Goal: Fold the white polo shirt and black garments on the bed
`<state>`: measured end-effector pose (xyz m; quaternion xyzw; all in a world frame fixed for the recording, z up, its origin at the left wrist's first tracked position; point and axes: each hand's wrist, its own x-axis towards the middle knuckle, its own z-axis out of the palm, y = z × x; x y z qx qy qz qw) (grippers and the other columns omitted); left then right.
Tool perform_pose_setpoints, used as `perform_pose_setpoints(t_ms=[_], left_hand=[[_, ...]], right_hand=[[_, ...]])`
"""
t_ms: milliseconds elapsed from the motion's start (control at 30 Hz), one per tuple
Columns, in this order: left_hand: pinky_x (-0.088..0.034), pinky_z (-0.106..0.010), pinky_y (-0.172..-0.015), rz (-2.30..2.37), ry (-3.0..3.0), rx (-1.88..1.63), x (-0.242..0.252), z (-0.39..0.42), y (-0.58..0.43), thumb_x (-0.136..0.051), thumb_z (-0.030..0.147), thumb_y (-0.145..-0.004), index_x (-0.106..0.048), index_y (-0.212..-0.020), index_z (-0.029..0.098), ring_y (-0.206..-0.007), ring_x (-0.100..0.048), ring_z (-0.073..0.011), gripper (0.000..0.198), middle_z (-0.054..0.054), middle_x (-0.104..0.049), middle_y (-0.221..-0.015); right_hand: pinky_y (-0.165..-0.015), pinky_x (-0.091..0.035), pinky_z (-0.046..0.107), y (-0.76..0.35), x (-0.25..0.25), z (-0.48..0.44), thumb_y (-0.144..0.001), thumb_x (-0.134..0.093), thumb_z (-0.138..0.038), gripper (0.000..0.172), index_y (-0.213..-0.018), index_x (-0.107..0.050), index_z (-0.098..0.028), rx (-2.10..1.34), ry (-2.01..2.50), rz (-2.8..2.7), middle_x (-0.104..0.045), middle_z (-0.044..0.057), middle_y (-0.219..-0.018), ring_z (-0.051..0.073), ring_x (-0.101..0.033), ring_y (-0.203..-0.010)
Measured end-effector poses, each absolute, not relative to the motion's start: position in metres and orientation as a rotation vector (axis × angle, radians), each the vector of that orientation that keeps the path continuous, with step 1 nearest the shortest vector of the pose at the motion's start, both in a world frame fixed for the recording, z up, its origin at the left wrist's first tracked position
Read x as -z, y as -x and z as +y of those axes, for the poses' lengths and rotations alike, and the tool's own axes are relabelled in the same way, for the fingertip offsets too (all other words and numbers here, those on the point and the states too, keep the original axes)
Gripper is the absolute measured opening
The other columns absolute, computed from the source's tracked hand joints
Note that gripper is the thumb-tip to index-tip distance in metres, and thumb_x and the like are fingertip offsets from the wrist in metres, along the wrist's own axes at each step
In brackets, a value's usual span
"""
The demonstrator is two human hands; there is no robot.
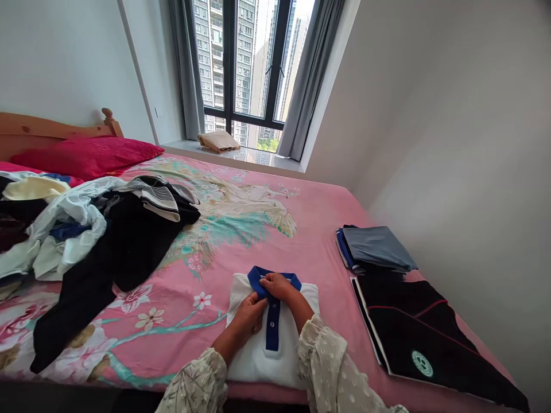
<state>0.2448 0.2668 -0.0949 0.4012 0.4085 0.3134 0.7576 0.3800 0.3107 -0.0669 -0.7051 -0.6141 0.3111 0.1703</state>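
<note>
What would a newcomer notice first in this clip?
Low in the centre, the left hand and right hand rest on the blue collar of a white polo shirt on a pink floral bedsheet. A heap of clothes lies to the left, a black garment to the right, and a tall window fills the top.

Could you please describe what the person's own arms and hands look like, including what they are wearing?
The left hand and right hand are bare, without gloves. Loose cream sleeves end at the forearms: the right sleeve shows small raised dots, and the left sleeve a darker sketched print.
</note>
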Motion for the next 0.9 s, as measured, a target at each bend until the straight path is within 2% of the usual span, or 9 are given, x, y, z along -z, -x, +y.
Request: perform_pose_setpoints(t_ms=[100,200,333,433,500,567,667,833,900], left_hand=[[-0.013,-0.02,-0.03,0.962,-0.948,-0.715,0.096,0.262,-0.25,-0.068,0.062,-0.057,-0.052,-0.069,0.02,-0.025,-0.023,-0.0049,0.047,0.012,-0.033,-0.033],[-0.018,-0.021,-0.033,1.068,-1.032,-0.818,0.093,0.259,-0.243,-0.06,0.068,-0.062,-0.051,-0.057,0.018,-0.028,-0.027,-0.0054,0.051,0.01,-0.033,-0.034],[-0.034,-0.022,-0.047,1.239,-1.115,-1.056,0.084,0.278,-0.202,-0.059,0.064,-0.067,-0.059,-0.07,0.017,-0.05,-0.048,-0.0112,0.047,0.004,-0.05,-0.051],[-0.042,-0.025,-0.058,1.3,-1.134,-1.108,0.08,0.309,-0.171,-0.066,0.057,-0.062,-0.061,-0.083,0.017,-0.07,-0.058,-0.0168,0.045,-0.002,-0.064,-0.074],[-0.043,-0.026,-0.057,1.286,-1.136,-1.037,0.08,0.329,-0.163,-0.07,0.053,-0.057,-0.063,-0.081,0.016,-0.067,-0.058,-0.0168,0.045,-0.003,-0.065,-0.072],[-0.04,-0.024,-0.051,1.25,-1.137,-0.936,0.08,0.342,-0.164,-0.075,0.049,-0.052,-0.063,-0.071,0.015,-0.054,-0.054,-0.0138,0.041,-0.001,-0.061,-0.059],[-0.038,-0.023,-0.046,1.192,-1.12,-0.819,0.075,0.348,-0.172,-0.078,0.044,-0.048,-0.058,-0.061,0.016,-0.045,-0.051,-0.0112,0.037,0.003,-0.056,-0.049],[-0.049,-0.031,-0.054,1.058,-1.061,-0.656,0.058,0.34,-0.18,-0.079,0.042,-0.049,-0.064,-0.075,0.014,-0.058,-0.064,-0.0214,0.04,-0.004,-0.065,-0.059],[-0.051,-0.031,-0.059,1.009,-1.063,-0.664,0.055,0.338,-0.181,-0.08,0.038,-0.048,-0.066,-0.079,0.014,-0.063,-0.065,-0.0213,0.041,-0.004,-0.068,-0.065]], right_hand=[[-0.068,-0.038,0.026,-0.374,0.068,0.309,-0.078,-0.056,-0.04,0.024,-0.069,-0.065,-0.019,-0.815,1.961,-1.644,-0.064,-0.001,-0.067,0.015,-0.056,-0.069],[-0.07,-0.04,0.025,-0.381,0.063,0.301,-0.082,-0.049,-0.043,0.028,-0.079,-0.065,-0.02,-0.699,1.878,-1.485,-0.066,0.0,-0.074,0.015,-0.058,-0.073],[-0.075,-0.043,0.027,-0.429,0.057,0.271,-0.087,-0.032,-0.048,0.043,-0.096,-0.062,-0.017,-0.496,1.822,-1.196,-0.067,0.007,-0.092,0.018,-0.058,-0.086],[-0.071,-0.045,0.029,-0.472,0.062,0.242,-0.081,-0.041,-0.05,0.041,-0.09,-0.063,-0.017,-0.465,1.832,-1.054,-0.067,0.009,-0.087,0.021,-0.058,-0.081],[-0.067,-0.045,0.028,-0.49,0.07,0.227,-0.076,-0.047,-0.049,0.036,-0.082,-0.064,-0.017,-0.5,1.837,-1.007,-0.068,0.007,-0.08,0.02,-0.059,-0.075],[-0.064,-0.046,0.028,-0.497,0.079,0.219,-0.071,-0.053,-0.047,0.032,-0.077,-0.064,-0.018,-0.554,1.839,-0.981,-0.067,0.005,-0.074,0.019,-0.059,-0.07],[-0.06,-0.045,0.027,-0.499,0.09,0.218,-0.065,-0.059,-0.044,0.03,-0.079,-0.064,-0.017,-0.621,1.836,-0.952,-0.066,0.003,-0.069,0.018,-0.059,-0.065],[-0.061,-0.045,0.026,-0.503,0.093,0.227,-0.061,-0.064,-0.04,0.032,-0.083,-0.063,-0.018,-0.682,1.811,-0.911,-0.065,0.002,-0.07,0.017,-0.059,-0.067],[-0.061,-0.045,0.026,-0.505,0.092,0.229,-0.061,-0.064,-0.041,0.03,-0.08,-0.062,-0.017,-0.69,1.794,-0.901,-0.065,0.003,-0.072,0.017,-0.059,-0.068]])
